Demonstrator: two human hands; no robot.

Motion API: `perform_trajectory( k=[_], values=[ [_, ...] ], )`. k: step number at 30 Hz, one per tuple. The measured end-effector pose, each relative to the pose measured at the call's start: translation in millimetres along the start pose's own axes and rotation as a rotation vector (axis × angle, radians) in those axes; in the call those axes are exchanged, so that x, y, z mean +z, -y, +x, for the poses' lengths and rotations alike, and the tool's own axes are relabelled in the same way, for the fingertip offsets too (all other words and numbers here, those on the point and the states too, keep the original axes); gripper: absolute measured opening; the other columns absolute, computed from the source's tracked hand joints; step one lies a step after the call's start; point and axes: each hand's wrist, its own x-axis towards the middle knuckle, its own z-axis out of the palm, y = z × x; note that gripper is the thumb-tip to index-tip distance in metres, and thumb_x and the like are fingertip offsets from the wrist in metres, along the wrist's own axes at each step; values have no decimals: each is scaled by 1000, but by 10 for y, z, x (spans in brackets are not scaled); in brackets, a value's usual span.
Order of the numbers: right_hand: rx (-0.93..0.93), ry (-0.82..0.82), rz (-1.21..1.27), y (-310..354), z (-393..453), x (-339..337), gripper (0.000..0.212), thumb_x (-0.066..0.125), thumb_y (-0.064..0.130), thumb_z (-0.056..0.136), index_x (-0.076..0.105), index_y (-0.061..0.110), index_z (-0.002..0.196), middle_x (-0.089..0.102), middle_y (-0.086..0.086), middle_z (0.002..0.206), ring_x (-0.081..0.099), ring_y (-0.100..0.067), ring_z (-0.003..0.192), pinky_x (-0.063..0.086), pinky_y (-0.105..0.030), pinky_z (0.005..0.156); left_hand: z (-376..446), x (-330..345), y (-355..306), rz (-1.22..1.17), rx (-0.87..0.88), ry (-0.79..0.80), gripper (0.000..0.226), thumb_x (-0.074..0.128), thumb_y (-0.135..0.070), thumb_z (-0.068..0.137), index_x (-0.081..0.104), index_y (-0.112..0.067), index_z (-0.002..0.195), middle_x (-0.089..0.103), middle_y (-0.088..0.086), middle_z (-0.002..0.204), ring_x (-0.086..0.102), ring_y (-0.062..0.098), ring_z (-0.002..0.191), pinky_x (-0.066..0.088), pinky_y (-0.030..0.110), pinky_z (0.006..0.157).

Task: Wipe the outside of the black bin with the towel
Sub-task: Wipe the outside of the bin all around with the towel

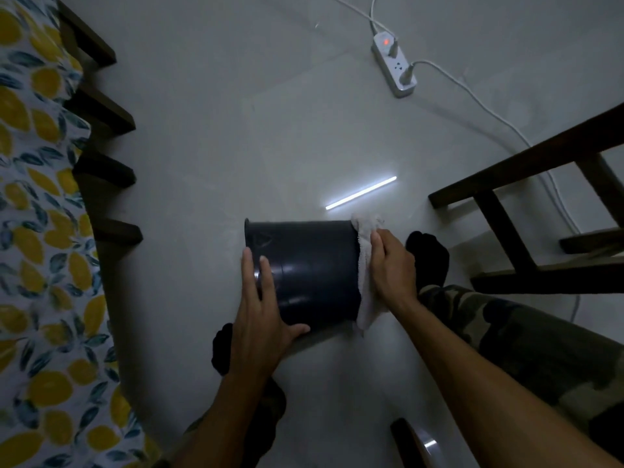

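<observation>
Black bin [314, 268] lay on side on pale glossy floor [236, 146], rim leftward. Left hand [261, 309] spread flat, fingers open, bracing smooth plastic wall near rim. Right hand [393, 265] pressed white fluffy towel [364, 265] flat against bin base, fingers extended.
</observation>
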Motion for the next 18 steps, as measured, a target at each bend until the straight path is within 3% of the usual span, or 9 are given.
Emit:
perform_trajectory(
  k=[4, 6, 9, 10, 12, 14, 16, 18],
  values=[
    [-6, -19, -6, 142, 5, -24, 31, 36, 35, 112, 58, 18, 97, 62, 2, 87, 53, 2, 73, 36, -16, 61, -50, -43, -5, 13, 51, -88, 132, 92, -44, 61, 9, -13, 159, -7, 13, 167, 27, 39, 148, 39, 47, 109],
    [35, -4, -9, 135, -26, -20, 31, 36, 35, 112, 58, 17, 98, 61, 0, 89, 58, -7, 75, 39, -19, 62, -193, -4, -53, 22, 29, -69, 127, 92, -41, 62, 15, -14, 158, -5, 14, 167, 31, 38, 146, 37, 43, 107],
    [61, 33, -22, 3, -166, -85, 30, 37, 32, 111, 59, 14, 100, 62, -4, 94, 62, -20, 86, 46, -29, 74, -471, 39, -171, 80, -39, -36, 113, 91, -46, 61, 33, -9, 150, 17, 21, 164, 48, 38, 136, 45, 36, 99],
    [62, 36, 3, -42, -243, -131, 32, 37, 33, 111, 59, 13, 100, 63, -4, 95, 62, -20, 87, 48, -31, 75, -557, 34, -203, 105, -64, -37, 104, 90, -49, 62, 41, -7, 144, 31, 22, 158, 56, 37, 128, 50, 37, 95],
    [96, 22, 69, -71, -456, -265, 33, 37, 33, 111, 61, 14, 100, 64, -4, 93, 63, -14, 83, 47, -21, 70, -674, -2, -249, 158, -96, -88, 83, 83, -54, 70, 52, -5, 131, 55, 20, 136, 63, 33, 110, 54, 40, 85],
    [107, -33, 139, -53, -710, -390, 30, 40, 29, 111, 59, 20, 90, 60, 0, 82, 58, 1, 73, 40, -8, 61, -651, -93, -272, 191, -138, -158, 68, 71, -60, 80, 57, -8, 120, 63, 13, 114, 62, 28, 97, 49, 37, 79],
    [19, -98, 147, 5, -943, -478, 31, 42, 27, 110, 54, 26, 82, 57, 2, 76, 55, -1, 67, 40, -13, 60, -501, -223, -285, 179, -170, -217, 66, 67, -65, 80, 58, -11, 117, 62, 9, 110, 58, 24, 96, 45, 33, 80],
    [-68, -90, 165, 31, -1088, -500, 31, 45, 28, 109, 54, 28, 80, 57, 3, 75, 58, -8, 70, 43, -15, 62, -300, -313, -297, 124, -157, -228, 77, 75, -65, 72, 54, -12, 124, 59, 9, 119, 56, 25, 104, 45, 36, 86]
  ],
)
